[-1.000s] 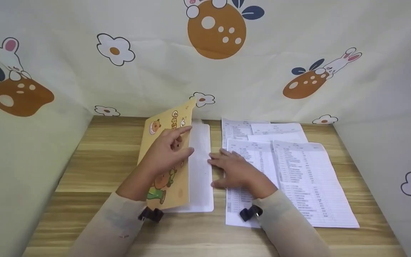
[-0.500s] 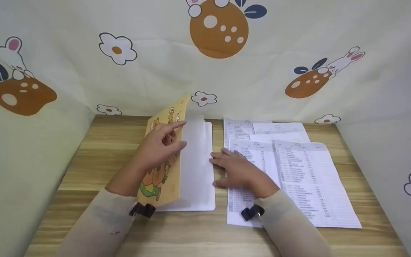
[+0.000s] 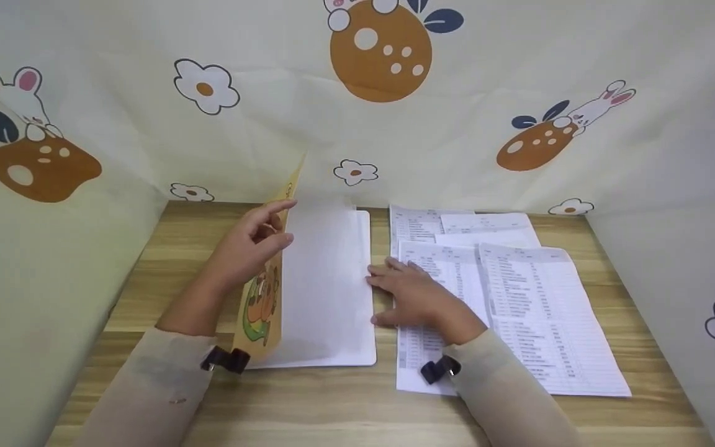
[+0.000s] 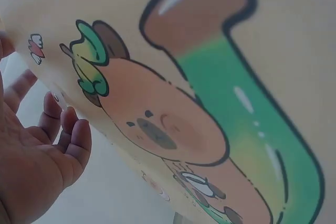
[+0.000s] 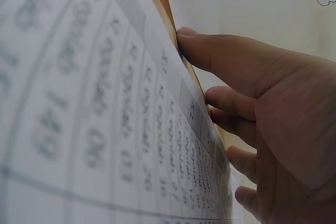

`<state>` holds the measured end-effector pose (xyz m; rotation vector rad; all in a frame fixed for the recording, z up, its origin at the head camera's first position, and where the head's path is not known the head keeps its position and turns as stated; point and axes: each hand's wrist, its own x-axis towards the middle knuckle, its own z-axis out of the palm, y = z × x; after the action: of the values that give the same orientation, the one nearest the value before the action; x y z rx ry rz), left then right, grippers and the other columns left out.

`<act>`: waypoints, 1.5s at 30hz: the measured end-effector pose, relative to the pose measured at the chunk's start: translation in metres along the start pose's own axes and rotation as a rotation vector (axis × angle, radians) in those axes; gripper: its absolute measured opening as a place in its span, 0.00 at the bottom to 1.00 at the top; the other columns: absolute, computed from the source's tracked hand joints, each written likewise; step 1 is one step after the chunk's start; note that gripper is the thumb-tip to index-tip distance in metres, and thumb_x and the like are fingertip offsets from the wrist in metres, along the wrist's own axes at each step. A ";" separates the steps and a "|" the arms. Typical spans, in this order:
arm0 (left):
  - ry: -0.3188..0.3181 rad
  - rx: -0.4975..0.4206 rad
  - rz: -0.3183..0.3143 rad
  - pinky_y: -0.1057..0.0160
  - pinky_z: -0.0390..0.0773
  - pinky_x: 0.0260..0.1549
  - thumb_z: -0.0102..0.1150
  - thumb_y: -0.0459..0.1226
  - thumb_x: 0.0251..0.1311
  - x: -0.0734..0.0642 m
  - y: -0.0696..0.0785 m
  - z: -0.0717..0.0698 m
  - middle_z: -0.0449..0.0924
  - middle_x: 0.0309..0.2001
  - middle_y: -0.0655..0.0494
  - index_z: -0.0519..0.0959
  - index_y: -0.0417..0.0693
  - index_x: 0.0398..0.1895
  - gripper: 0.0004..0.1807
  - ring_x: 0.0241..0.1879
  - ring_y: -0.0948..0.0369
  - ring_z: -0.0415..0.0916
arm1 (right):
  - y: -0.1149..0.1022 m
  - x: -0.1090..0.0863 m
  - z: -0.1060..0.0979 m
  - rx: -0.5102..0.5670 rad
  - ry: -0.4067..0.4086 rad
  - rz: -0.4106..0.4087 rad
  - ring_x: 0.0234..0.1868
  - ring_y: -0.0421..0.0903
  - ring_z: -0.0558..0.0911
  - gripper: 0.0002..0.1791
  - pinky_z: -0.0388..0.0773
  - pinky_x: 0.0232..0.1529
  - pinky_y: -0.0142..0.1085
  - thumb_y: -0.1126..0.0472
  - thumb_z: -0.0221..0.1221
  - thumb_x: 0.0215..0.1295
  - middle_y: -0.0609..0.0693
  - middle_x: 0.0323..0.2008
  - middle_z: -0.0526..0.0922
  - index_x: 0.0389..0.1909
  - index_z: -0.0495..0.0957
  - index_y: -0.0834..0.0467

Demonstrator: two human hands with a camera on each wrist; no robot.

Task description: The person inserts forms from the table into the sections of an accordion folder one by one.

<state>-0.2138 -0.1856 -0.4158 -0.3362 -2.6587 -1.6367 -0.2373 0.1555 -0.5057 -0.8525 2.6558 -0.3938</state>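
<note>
A yellow folder [image 3: 261,298] with cartoon capybaras on its cover lies on the left of the table. Its cover stands nearly upright, and whitish translucent sheets [image 3: 326,285] show inside. My left hand [image 3: 242,248] holds the cover's free edge near the thumb and index finger. In the left wrist view the cover [image 4: 173,114] fills most of the picture, with curled fingers [image 4: 79,135] at its edge. My right hand [image 3: 419,301] lies with fingers spread over the left edge of the printed sheets [image 3: 537,316], fingertips reaching onto the wood beside the folder.
More printed sheets [image 3: 488,230] lie partly under the front ones at the back right. The wood-grain table [image 3: 171,261] is bounded by cream cloth walls [image 3: 270,136] with orange and rabbit prints. Black clips [image 3: 227,359] sit on both cuffs.
My left hand has moved to the left with the folder's cover, tilting it from a slant over the sheets to nearly upright. More of the inside shows. My right hand stays in place.
</note>
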 end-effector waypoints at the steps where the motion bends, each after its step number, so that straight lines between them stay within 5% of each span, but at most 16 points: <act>1: -0.002 -0.003 -0.005 0.61 0.78 0.39 0.61 0.42 0.74 0.000 -0.001 0.000 0.71 0.53 0.50 0.72 0.70 0.77 0.30 0.46 0.53 0.73 | 0.000 0.000 0.000 -0.002 0.001 -0.004 0.89 0.51 0.46 0.47 0.41 0.87 0.56 0.32 0.69 0.63 0.34 0.85 0.57 0.81 0.66 0.39; 13: -0.004 -0.002 -0.034 0.58 0.77 0.41 0.59 0.41 0.74 0.003 -0.008 0.002 0.71 0.51 0.50 0.74 0.70 0.74 0.27 0.45 0.53 0.73 | 0.002 0.001 0.002 -0.022 0.020 -0.043 0.89 0.53 0.46 0.50 0.42 0.87 0.57 0.30 0.66 0.63 0.37 0.86 0.55 0.83 0.62 0.40; 20: -0.010 -0.032 -0.034 0.57 0.78 0.43 0.58 0.40 0.75 0.004 -0.009 0.003 0.71 0.52 0.51 0.73 0.67 0.75 0.27 0.46 0.52 0.74 | 0.006 -0.010 -0.016 0.022 0.039 -0.034 0.89 0.54 0.48 0.48 0.43 0.87 0.58 0.32 0.67 0.64 0.41 0.85 0.59 0.83 0.62 0.39; 28: -0.005 -0.061 -0.030 0.59 0.77 0.45 0.57 0.39 0.75 0.004 -0.014 0.005 0.71 0.51 0.52 0.72 0.63 0.76 0.28 0.48 0.53 0.75 | 0.028 -0.038 -0.038 0.058 0.099 0.051 0.89 0.55 0.50 0.46 0.47 0.86 0.58 0.36 0.66 0.69 0.43 0.85 0.60 0.83 0.63 0.45; 45: 0.009 -0.133 -0.029 0.53 0.77 0.53 0.55 0.38 0.77 0.000 -0.019 0.008 0.70 0.54 0.49 0.72 0.62 0.77 0.27 0.53 0.52 0.75 | 0.113 -0.120 -0.038 0.112 0.258 0.261 0.86 0.65 0.55 0.44 0.53 0.82 0.66 0.38 0.65 0.71 0.55 0.84 0.62 0.83 0.63 0.47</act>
<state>-0.2164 -0.1867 -0.4365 -0.2912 -2.5664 -1.8236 -0.2169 0.3222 -0.4848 -0.4382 2.8975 -0.6144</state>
